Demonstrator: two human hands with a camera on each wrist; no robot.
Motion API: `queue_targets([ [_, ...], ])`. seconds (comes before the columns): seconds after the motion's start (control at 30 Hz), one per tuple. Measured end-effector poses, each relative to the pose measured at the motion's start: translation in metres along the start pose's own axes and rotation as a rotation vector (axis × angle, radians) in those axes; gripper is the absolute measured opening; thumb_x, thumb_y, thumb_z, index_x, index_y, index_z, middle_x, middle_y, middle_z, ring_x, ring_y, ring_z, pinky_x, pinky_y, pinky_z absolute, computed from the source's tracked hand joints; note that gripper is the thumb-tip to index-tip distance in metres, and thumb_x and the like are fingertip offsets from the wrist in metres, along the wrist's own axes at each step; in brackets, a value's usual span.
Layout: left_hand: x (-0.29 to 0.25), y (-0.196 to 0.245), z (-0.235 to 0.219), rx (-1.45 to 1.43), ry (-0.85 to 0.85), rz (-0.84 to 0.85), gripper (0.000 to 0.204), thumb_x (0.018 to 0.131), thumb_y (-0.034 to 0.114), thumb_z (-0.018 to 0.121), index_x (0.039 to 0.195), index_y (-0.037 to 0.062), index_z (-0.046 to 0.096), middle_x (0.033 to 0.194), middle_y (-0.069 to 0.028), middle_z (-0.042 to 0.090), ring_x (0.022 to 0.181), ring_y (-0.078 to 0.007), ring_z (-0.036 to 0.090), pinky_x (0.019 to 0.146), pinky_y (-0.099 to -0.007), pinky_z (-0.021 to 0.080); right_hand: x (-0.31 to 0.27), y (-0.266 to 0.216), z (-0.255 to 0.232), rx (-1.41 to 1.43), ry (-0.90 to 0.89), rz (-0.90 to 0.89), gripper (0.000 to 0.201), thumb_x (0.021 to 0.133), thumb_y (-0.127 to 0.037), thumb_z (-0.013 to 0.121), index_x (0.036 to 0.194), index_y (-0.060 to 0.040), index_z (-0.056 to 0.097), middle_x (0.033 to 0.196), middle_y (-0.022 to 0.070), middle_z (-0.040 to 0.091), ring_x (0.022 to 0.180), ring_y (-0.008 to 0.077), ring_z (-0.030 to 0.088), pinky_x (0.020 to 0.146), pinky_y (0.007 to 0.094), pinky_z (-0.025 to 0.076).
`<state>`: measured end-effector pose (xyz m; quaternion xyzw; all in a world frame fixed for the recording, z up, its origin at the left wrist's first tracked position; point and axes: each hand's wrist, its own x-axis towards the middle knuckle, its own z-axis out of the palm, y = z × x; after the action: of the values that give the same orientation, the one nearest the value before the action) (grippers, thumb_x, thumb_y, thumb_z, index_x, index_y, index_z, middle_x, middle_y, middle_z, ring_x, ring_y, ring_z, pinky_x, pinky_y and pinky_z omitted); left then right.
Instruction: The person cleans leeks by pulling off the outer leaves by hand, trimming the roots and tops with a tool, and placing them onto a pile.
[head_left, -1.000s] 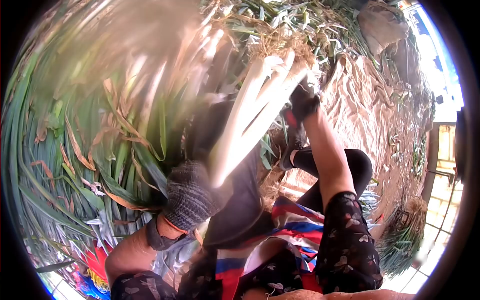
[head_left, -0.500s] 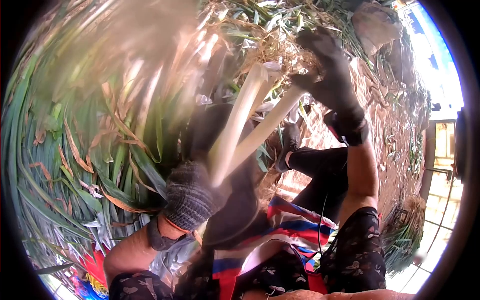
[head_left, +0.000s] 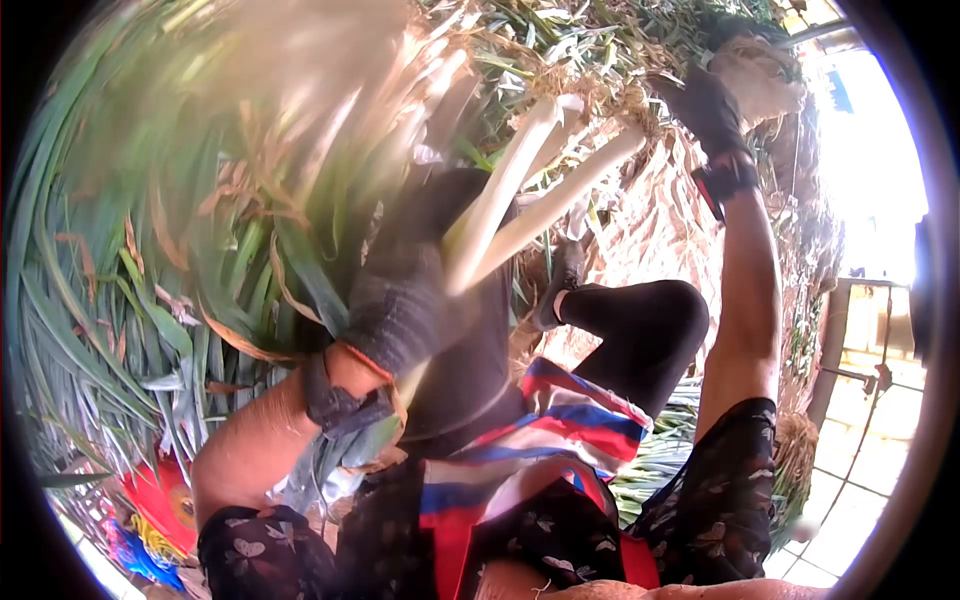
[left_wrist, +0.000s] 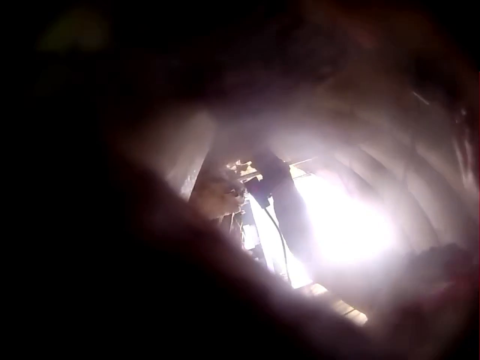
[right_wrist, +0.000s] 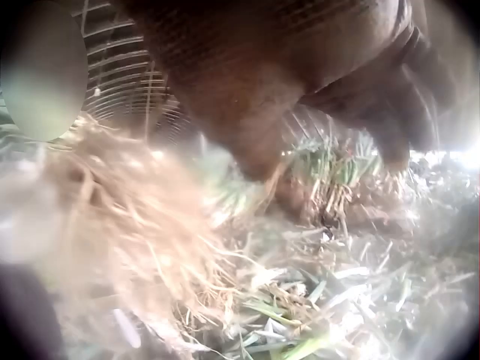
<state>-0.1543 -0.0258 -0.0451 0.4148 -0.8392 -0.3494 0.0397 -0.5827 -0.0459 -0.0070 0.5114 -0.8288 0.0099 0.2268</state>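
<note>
My left hand [head_left: 395, 300], in a grey knit glove, grips a few leeks [head_left: 512, 185] whose thick white stalks slant up to the right. Their stringy roots [head_left: 620, 105] point away from me. Beyond that root end, my right hand [head_left: 712, 112] reaches out in a dark glove, holding nothing. In the right wrist view its gloved fingers [right_wrist: 255, 142] hang down beside blurred tan roots [right_wrist: 135, 217]. The left wrist view is mostly dark, with the left hand's hold hidden there.
A large heap of green leaves [head_left: 90, 290] fills the left side. Leaf scraps [head_left: 560, 40] litter the ground ahead, and a pale sack [head_left: 755, 80] stands near my right hand. A crumpled brown sheet [head_left: 650, 220] lies beyond my bent leg. Bundled leeks [head_left: 795, 460] stand at the right.
My right hand has left the leeks' root end and moved up and to the right. The leek stalks have spread apart, and my left hand has shifted slightly upward, still gripping them.
</note>
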Motion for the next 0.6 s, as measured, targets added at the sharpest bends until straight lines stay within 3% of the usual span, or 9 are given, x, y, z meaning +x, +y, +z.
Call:
queue_targets([
  [0.1,0.001,-0.011,0.003,-0.084,0.103,0.066,0.056,0.068,0.041,0.076,0.104,0.0018,0.058,0.087,-0.0212,0.066,0.082,-0.0374,0.067,0.075,-0.0446,0.054,-0.053,-0.015,-0.033,0.212,-0.026,-0.064,0.030,0.084,-0.032,0.066,0.096,-0.0045,0.066,0.086,0.0161,0.068,0.075,0.0341,0.064,0.072,0.0434,0.050],
  [0.13,0.003,-0.013,0.003,-0.109,0.137,0.102,0.057,0.068,0.041,0.076,0.105,0.0026,0.058,0.087,-0.0207,0.067,0.083,-0.0372,0.067,0.076,-0.0447,0.054,-0.080,-0.023,-0.032,0.536,-0.086,-0.019,0.025,0.084,-0.027,0.065,0.097,-0.0052,0.067,0.090,0.0159,0.068,0.079,0.0346,0.064,0.076,0.0432,0.050],
  [0.2,0.002,-0.009,0.001,-0.108,0.104,0.092,0.056,0.069,0.042,0.076,0.105,0.0034,0.057,0.088,-0.0204,0.067,0.083,-0.0369,0.067,0.077,-0.0446,0.053,-0.120,-0.062,-0.052,0.772,0.005,-0.255,0.023,0.083,-0.015,0.063,0.104,-0.0082,0.067,0.103,0.0145,0.065,0.096,0.0343,0.061,0.088,0.0443,0.048],
  [0.3,-0.001,-0.008,0.003,-0.053,0.110,0.126,0.055,0.070,0.042,0.075,0.105,0.0033,0.057,0.088,-0.0205,0.067,0.083,-0.0366,0.067,0.077,-0.0445,0.053,-0.160,-0.118,-0.072,0.188,0.159,-0.802,0.037,0.080,-0.008,0.062,0.117,-0.0135,0.064,0.131,0.0095,0.053,0.127,0.0303,0.045,0.107,0.0503,0.037],
  [0.33,-0.002,-0.009,0.005,-0.016,0.154,0.181,0.055,0.071,0.042,0.075,0.105,0.0030,0.056,0.087,-0.0210,0.066,0.082,-0.0369,0.066,0.075,-0.0446,0.053,-0.168,-0.127,-0.072,0.145,0.195,-0.826,0.037,0.081,-0.009,0.063,0.117,-0.0138,0.064,0.132,0.0081,0.051,0.129,0.0289,0.043,0.108,0.0523,0.035],
  [0.4,-0.005,-0.009,0.008,0.125,0.308,0.358,0.054,0.073,0.042,0.073,0.106,0.0025,0.056,0.086,-0.0220,0.065,0.080,-0.0375,0.065,0.073,-0.0450,0.053,-0.169,-0.145,-0.037,0.070,0.562,-0.875,0.039,0.081,-0.012,0.064,0.121,-0.0148,0.062,0.135,0.0059,0.047,0.132,0.0282,0.038,0.113,0.0543,0.029],
  [0.43,-0.005,-0.007,0.009,0.289,0.300,0.361,0.050,0.075,0.041,0.070,0.104,0.0027,0.059,0.083,-0.0218,0.063,0.078,-0.0371,0.064,0.069,-0.0467,0.052,-0.168,-0.154,-0.024,0.138,0.682,-0.849,0.041,0.083,-0.010,0.062,0.123,-0.0151,0.060,0.135,0.0058,0.046,0.133,0.0281,0.038,0.114,0.0550,0.029],
  [0.47,-0.005,-0.005,0.011,0.453,0.294,0.369,0.045,0.077,0.040,0.067,0.103,0.0029,0.061,0.081,-0.0215,0.060,0.077,-0.0368,0.062,0.065,-0.0484,0.051,-0.165,-0.163,-0.027,0.158,0.668,-0.839,0.042,0.083,-0.010,0.062,0.124,-0.0150,0.059,0.136,0.0058,0.046,0.134,0.0285,0.038,0.114,0.0553,0.028],
  [0.6,0.002,0.001,0.010,1.081,0.158,0.758,0.024,0.081,0.029,0.059,0.088,0.0073,0.068,0.083,-0.0170,0.060,0.074,-0.0327,0.059,0.055,-0.0515,0.045,-0.154,-0.171,-0.055,0.107,0.451,-0.948,0.043,0.083,-0.013,0.062,0.126,-0.0150,0.058,0.138,0.0071,0.046,0.135,0.0292,0.036,0.114,0.0563,0.026],
])
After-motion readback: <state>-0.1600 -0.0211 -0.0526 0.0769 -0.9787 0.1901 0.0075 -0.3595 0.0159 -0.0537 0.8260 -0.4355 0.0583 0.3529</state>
